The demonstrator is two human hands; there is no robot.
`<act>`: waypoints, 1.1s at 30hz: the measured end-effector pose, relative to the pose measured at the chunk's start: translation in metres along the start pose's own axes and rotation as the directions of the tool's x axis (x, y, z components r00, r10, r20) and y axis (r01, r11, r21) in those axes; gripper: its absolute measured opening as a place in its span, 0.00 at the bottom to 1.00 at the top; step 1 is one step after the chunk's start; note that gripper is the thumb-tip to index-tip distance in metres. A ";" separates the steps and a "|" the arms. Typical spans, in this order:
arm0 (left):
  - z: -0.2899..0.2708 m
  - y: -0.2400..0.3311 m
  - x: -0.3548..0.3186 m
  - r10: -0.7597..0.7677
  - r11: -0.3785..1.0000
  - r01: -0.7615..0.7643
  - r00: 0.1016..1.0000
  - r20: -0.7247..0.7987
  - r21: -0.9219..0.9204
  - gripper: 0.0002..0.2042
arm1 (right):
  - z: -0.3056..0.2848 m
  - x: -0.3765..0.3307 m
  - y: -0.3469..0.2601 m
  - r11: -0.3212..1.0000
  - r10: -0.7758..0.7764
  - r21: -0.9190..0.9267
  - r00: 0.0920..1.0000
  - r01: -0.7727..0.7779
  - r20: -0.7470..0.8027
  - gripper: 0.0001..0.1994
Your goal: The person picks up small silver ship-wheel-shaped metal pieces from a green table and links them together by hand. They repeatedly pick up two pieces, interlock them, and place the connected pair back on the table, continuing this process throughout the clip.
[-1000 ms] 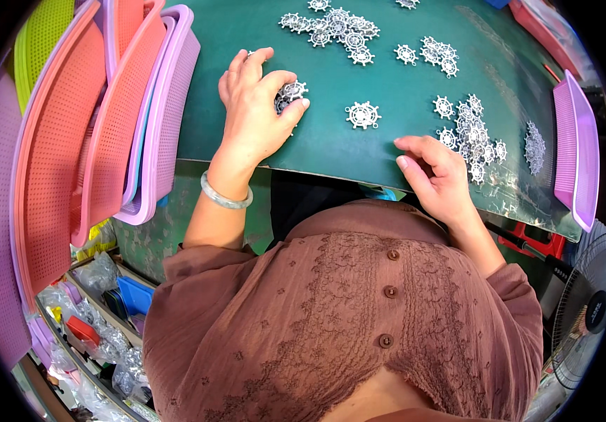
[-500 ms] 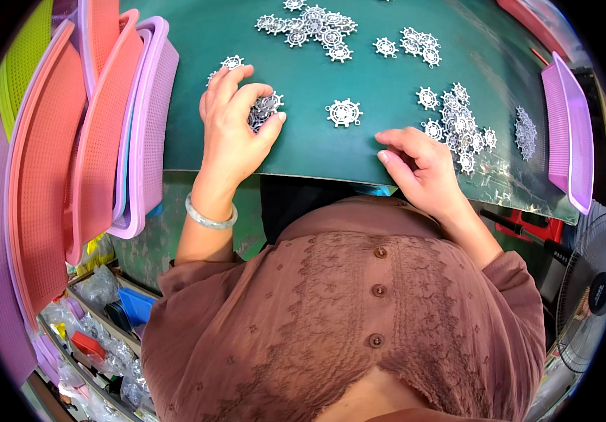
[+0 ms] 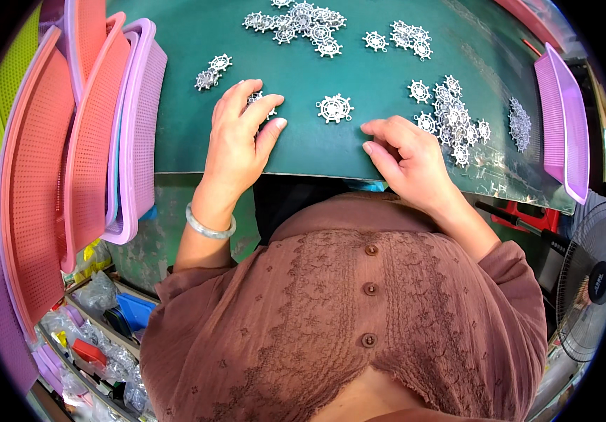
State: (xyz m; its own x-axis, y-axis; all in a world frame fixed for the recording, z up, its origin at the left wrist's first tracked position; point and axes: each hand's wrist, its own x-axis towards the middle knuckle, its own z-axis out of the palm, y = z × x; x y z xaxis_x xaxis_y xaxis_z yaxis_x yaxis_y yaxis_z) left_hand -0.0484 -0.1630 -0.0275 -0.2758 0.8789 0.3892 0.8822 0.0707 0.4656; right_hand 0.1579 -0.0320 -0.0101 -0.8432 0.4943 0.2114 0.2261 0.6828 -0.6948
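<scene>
The left hand (image 3: 236,137) lies palm down on the dark green worktop (image 3: 303,151), its grip loosely curled over a small silvery wheel-shaped metal piece (image 3: 257,98) that peeks out between the fingers. The right hand (image 3: 408,158) rests near the worktop's front edge, its grip narrow and holding nothing. Between the hands lies a single silvery wheel-shaped piece (image 3: 335,108). A cluster of like pieces (image 3: 451,116) sits just beside the right hand. Stacked pink and purple plastic mesh trays (image 3: 99,141) lean at the left.

Head-worn fisheye, steeply down, close.
</scene>
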 end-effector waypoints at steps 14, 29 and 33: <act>0.017 0.037 0.021 0.084 0.990 -0.088 0.996 0.043 0.113 0.20 | 0.002 -0.001 0.004 1.000 -0.007 0.015 0.999 0.007 -0.033 0.06; 0.017 0.035 0.022 0.031 0.992 -0.014 0.990 -0.134 0.124 0.14 | -0.002 -0.002 0.007 0.993 -0.025 0.114 0.999 0.029 -0.033 0.06; 0.013 0.032 0.022 0.048 0.990 -0.025 0.986 -0.160 0.142 0.13 | -0.002 -0.002 0.008 0.993 -0.032 0.115 0.999 0.037 -0.039 0.06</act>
State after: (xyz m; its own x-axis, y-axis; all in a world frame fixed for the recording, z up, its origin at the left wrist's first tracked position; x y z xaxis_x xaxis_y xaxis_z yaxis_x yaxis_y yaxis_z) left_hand -0.0213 -0.1355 -0.0138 -0.2910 0.7943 0.5334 0.9341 0.1152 0.3380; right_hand 0.1623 -0.0264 -0.0152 -0.8306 0.4923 0.2602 0.1377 0.6343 -0.7607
